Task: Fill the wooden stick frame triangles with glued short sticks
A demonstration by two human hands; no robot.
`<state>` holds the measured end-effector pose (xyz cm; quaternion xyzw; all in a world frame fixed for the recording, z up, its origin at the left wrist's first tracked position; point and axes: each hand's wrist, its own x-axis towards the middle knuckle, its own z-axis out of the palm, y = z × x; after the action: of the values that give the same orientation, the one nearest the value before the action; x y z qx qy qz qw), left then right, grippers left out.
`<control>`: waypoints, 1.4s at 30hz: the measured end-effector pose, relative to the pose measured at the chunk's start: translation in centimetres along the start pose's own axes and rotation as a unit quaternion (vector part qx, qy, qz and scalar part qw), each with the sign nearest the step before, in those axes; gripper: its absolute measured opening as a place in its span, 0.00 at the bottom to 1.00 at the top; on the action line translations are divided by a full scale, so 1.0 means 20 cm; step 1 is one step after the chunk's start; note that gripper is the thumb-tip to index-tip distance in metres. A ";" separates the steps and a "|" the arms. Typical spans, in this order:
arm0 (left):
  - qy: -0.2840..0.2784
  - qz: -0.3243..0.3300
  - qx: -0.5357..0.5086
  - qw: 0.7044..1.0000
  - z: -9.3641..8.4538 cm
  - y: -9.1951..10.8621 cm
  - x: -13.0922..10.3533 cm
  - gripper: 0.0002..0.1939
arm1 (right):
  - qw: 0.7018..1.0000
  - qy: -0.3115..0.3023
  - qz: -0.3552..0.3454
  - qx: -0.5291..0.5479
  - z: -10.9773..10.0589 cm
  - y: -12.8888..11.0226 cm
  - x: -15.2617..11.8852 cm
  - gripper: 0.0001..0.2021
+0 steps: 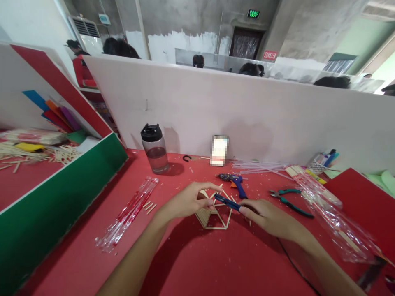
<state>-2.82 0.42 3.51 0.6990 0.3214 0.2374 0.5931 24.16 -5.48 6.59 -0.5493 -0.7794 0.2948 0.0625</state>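
On the red table stands a small many-sided frame built of thin wooden sticks, with one side filled in by sticks laid close together. My left hand curves over its upper left part, thumb and forefinger gripping it. My right hand is closed round a slim dark blue tool, which points left across the frame's top; its exact kind is unclear. Part of the frame is hidden by my hands and the tool. Just behind lies a blue glue gun with an orange trigger.
Green-handled cutting pliers and bagged sticks lie at right. On the left are clear plastic wrappers, short stick pieces and a water bottle. A phone leans on the white partition. A dark cord runs front right.
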 end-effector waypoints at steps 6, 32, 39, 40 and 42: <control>-0.026 0.000 0.005 1.000 0.00 -0.03 -0.01 0.19 | 1.000 0.004 -0.001 -0.020 0.00 -0.05 0.03 0.23; -0.043 -0.009 0.042 0.998 0.00 0.02 -0.01 0.21 | 0.999 -0.007 -0.006 -0.042 -0.01 -0.09 0.09 0.23; -0.042 0.005 0.051 0.998 0.00 0.02 -0.01 0.21 | 0.999 -0.012 -0.005 -0.031 -0.01 -0.10 0.10 0.22; -0.042 0.010 0.054 0.998 -0.01 0.01 -0.01 0.21 | 0.999 -0.014 -0.005 -0.031 -0.01 -0.10 0.10 0.22; -0.041 0.022 0.063 0.997 -0.01 0.00 0.00 0.21 | 0.999 -0.021 -0.006 -0.029 -0.01 -0.10 0.11 0.22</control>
<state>-3.00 0.49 3.50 0.7510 0.2955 0.2006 0.5554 21.81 -3.95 7.41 -0.5400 -0.7920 0.2829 0.0322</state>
